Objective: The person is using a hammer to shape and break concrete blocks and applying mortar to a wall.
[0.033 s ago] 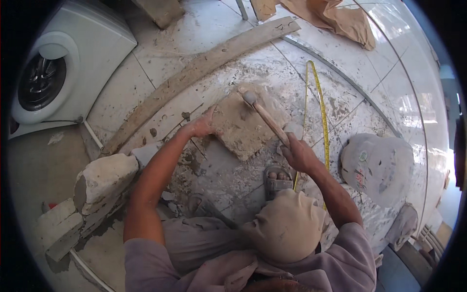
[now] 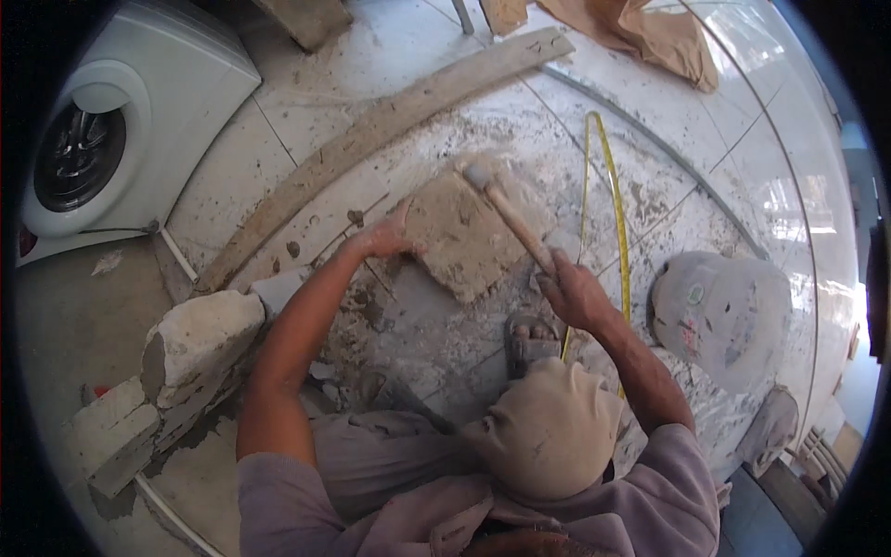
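Note:
A rough, dusty masonry block [image 2: 457,246] lies tilted on the floor in front of me. My left hand [image 2: 388,234] is closed on the block's left edge, steadying it. In my right hand [image 2: 577,292] is a hammer [image 2: 517,223], its wooden handle slanting up and left. The hammer's head is over the far edge of the block; whether it touches is hard to tell. Dust and crumbs surround the block. Beyond its right side a yellow tape measure [image 2: 613,195] lies stretched out and bent back on itself.
A long wooden plank [image 2: 399,116] crosses the floor beyond the block. To the right stands a whitish plastic bucket [image 2: 719,316]. Mortared blocks [image 2: 206,339] form a low wall at left, with a washing machine [image 2: 121,130] behind. Brown paper [image 2: 640,37] lies far right.
The hammer's head has shifted slightly away from me along the block's far edge. My left hand keeps its hold on the block.

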